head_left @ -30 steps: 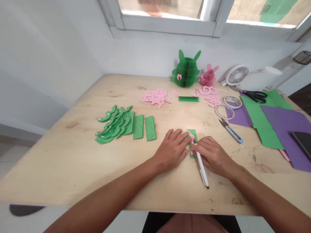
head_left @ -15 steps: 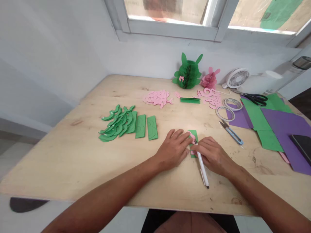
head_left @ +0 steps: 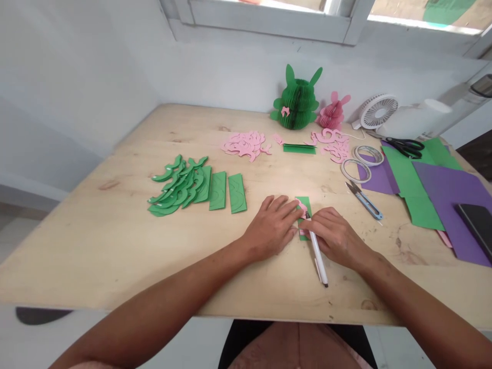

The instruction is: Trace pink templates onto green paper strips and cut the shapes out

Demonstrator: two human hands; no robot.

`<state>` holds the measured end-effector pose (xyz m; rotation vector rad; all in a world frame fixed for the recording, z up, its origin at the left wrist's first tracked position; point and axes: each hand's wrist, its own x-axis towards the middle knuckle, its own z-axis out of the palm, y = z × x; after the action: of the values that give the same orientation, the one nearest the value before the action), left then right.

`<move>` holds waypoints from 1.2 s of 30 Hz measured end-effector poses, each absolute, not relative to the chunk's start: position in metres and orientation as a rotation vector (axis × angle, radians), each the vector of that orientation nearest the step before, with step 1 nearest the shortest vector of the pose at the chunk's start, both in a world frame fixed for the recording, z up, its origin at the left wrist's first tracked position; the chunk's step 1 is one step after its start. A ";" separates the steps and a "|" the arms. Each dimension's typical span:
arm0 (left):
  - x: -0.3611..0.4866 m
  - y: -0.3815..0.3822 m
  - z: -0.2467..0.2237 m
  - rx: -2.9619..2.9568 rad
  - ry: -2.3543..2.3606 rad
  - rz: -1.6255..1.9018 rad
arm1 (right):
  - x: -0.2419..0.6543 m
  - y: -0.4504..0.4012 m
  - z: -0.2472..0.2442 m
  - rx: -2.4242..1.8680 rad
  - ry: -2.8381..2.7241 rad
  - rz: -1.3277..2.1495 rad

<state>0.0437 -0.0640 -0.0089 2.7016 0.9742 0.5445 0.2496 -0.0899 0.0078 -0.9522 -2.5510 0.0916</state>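
A small green paper strip (head_left: 306, 200) lies on the table before me, partly covered by my hands. On it sits a pink paper cutout (head_left: 303, 206), whose lower part is hidden. My left hand (head_left: 271, 229) rests flat with its fingers stretched out, the fingertips touching the cutout and the strip. In my right hand (head_left: 335, 237) is a white pen (head_left: 318, 259), its tip pointing away from me at the cutout's edge. Left of my hands lie folded green rectangles (head_left: 237, 195) with curved outlines drawn on them, beside a pile of curved green cutouts (head_left: 180, 189).
Pink cutouts (head_left: 246, 143) lie farther back, near a green honeycomb paper figure (head_left: 298, 105) and a pink one (head_left: 331, 113). On the right are tape rolls (head_left: 355, 170), thread snips (head_left: 365, 201), scissors (head_left: 405, 147), purple paper (head_left: 446, 187), a phone (head_left: 476, 223) and a fan (head_left: 378, 113).
The view has tipped slightly downward, so everything sits higher in the picture. Both hands keep their places on the strip, with the pen tip still at the pink cutout.
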 end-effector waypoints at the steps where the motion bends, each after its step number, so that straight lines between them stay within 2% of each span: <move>1: 0.044 -0.064 -0.009 2.703 0.972 0.544 | 0.250 -0.090 0.008 -0.952 -2.550 0.090; 36: 0.044 -0.064 -0.011 2.648 0.979 0.582 | 0.250 -0.090 0.012 -0.956 -2.551 0.097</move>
<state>0.0443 -0.0640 -0.0113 2.6481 0.9788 0.5822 0.2498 -0.0901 0.0123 -0.9560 -2.5510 0.0969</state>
